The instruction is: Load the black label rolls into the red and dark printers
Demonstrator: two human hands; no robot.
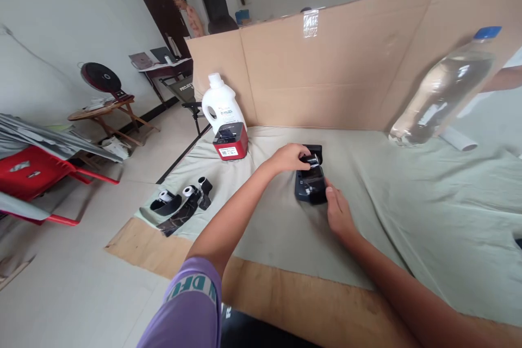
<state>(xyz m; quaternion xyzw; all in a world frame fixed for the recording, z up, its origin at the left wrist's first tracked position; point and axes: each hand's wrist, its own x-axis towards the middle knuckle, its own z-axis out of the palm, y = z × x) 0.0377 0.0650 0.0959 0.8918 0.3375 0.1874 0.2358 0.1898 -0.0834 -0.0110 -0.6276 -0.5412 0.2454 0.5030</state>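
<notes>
My left hand (290, 158) is curled shut on a small white paper roll (312, 160) at the far end of the small black plastic label printer (310, 184). The printer sits mid-tabletop on the pale green cloth (428, 212). My right hand (338, 213) lies loosely open, holding nothing, its thumb touching the printer's near right corner. A red box-shaped printer (231, 142) stands far left, well apart.

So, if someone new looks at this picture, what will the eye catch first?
In the middle of the green cloth, the left hand pinches a paper roll at the open top of a black printer, and the right hand touches its near edge. Next come the big clear bottle at the right, by the cardboard wall, and the red printer before a white jug at the back left.
</notes>
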